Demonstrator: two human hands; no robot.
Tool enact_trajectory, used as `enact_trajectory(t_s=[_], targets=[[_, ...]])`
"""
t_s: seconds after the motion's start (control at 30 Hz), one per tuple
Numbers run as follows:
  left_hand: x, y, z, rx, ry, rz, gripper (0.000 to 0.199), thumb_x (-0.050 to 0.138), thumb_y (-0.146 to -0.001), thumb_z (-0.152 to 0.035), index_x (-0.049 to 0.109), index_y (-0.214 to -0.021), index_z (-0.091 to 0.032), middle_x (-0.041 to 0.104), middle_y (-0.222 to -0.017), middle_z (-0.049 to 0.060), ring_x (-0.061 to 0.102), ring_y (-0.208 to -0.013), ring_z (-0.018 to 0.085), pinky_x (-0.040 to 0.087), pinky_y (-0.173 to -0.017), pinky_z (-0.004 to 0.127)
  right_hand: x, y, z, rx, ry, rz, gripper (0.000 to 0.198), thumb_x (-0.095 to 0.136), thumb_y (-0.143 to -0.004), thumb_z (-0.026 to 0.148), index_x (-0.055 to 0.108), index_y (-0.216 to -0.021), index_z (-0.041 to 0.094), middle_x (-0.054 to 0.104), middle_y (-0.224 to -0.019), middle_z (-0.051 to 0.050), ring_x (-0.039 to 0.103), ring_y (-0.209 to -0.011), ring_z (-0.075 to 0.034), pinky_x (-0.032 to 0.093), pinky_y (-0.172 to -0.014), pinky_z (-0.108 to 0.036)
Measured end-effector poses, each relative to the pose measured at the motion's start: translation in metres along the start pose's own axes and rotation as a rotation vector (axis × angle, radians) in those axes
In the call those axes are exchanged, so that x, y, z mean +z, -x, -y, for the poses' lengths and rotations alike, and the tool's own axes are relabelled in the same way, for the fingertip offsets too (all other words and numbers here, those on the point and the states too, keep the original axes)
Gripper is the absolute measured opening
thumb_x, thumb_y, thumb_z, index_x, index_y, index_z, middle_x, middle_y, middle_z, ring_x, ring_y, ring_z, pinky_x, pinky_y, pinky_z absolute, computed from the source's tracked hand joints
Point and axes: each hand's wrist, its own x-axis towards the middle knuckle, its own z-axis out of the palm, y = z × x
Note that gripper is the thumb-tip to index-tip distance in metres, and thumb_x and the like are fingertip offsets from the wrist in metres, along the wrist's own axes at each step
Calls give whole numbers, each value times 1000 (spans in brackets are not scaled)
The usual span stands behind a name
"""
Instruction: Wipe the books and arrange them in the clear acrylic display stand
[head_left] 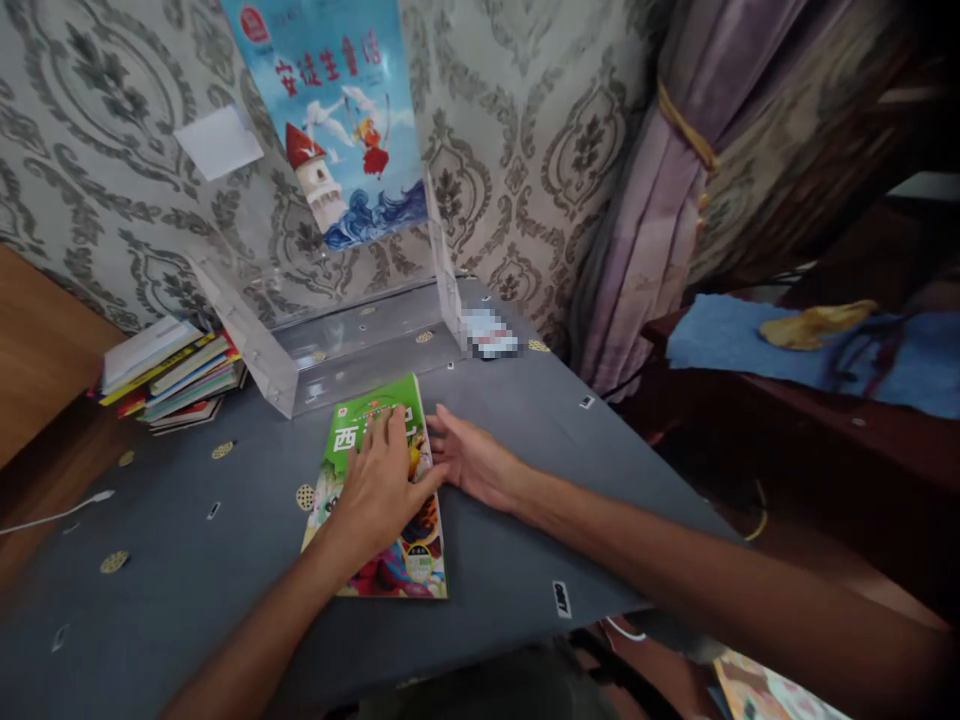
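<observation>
In the head view, the picture-covered book point(421, 525) was seen lying flat on the grey table point(517, 570), directly beneath the left hand point(381, 475) and just to the left of the right hand point(480, 462). Its long axis was pointed roughly away from the wearer, with the green end set farthest off. The left hand was laid over the cover, fingers extended and slightly parted, with nothing seen gripped in it; its thumb was stretched out to the book's right edge. The right hand was held beside that same edge, palm turned toward the book, its fingers loosely bent and no object seen in them. Whether the edge was touched by the right fingertips could not be told, but by that hand the right side was the more directly faced.

Beyond the far edge, room was limited by the clear stand point(259, 360), placed near the book. To the left, a wide stretch of table top was left between the book and the white cable point(60, 511), with the stack of books point(191, 370) set farther back. On the right, the table's slanting edge was crossed by the right forearm.
</observation>
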Motion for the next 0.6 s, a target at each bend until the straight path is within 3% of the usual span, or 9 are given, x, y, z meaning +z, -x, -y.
enact_trajectory(t_s=[0.13,0.27,0.43,0.5,0.6], targets=[[-3,-6,-5,-33,126,2,77,60,-83,-28,30,-152,-12,35,-158,25,31,-149,40,32,-117,59,-4,-1,-3,-45,16,24,38,40,-105,45,64,-118,19,76,-98,-8,71,-75,-15,54,-76,-29],[-15,-9,1,-75,339,0,77,59,-78,-19,36,-152,-18,47,-152,17,43,-142,35,33,-119,54,-4,1,-3,-85,22,70,30,56,-98,44,65,-111,19,76,-101,-8,71,-79,-15,53,-77,-28],[-31,-12,18,-98,638,59,73,61,-77,-19,43,-147,-19,57,-144,15,49,-137,36,39,-115,54,-3,2,0,-97,10,62,24,57,-98,39,65,-105,18,76,-101,-9,72,-80,-16,56,-82,-32],[-33,-12,19,-79,667,71,70,60,-77,-20,46,-146,-19,57,-144,14,49,-137,35,39,-115,53,-4,2,0,-98,12,60,24,58,-97,39,64,-104,17,76,-101,-9,73,-80,-16,56,-82,-33],[-28,-8,12,-64,526,61,69,57,-81,-21,43,-149,-19,55,-146,15,49,-137,34,36,-117,54,-5,1,-1,-105,15,61,25,62,-95,40,64,-102,17,76,-99,-9,73,-78,-16,57,-81,-32]])
